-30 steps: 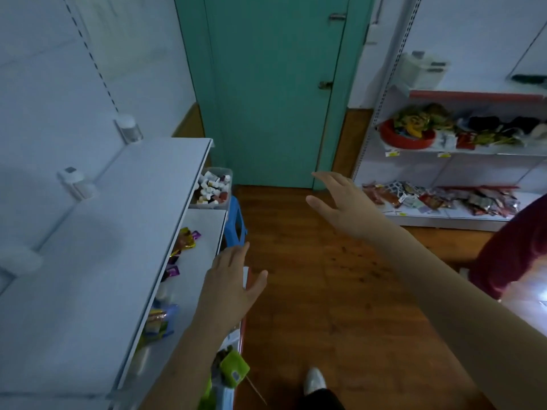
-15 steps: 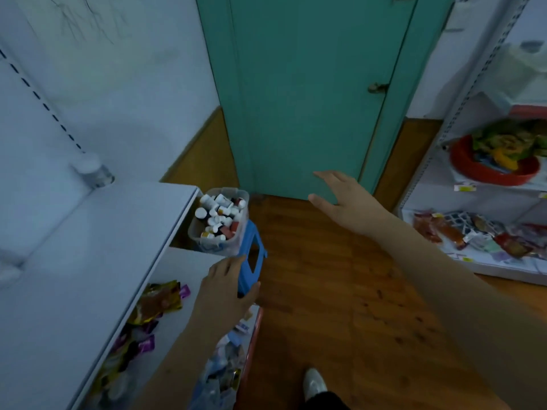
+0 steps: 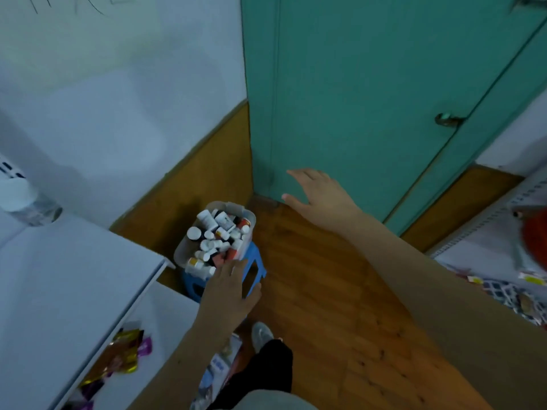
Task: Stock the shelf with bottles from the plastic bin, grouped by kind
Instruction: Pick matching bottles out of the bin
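Plastic bin (image 3: 189, 247) of bottles sits just beyond left hand (image 3: 229, 294).

Bin (image 3: 180, 253) of bottles (image 3: 207, 221) on blue stool (image 3: 254, 269); left hand (image 3: 229, 294) flat at its rim, right hand (image 3: 321, 196) spread, empty.

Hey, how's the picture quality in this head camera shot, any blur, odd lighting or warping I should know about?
Head view: dim and bluish overall, with soft shadows on the white wall; wide-angle warping bends the green door and the shelf edges; the left hand and right hand look slightly smeared, and labels on the bottles in the plastic bin are too soft to read.
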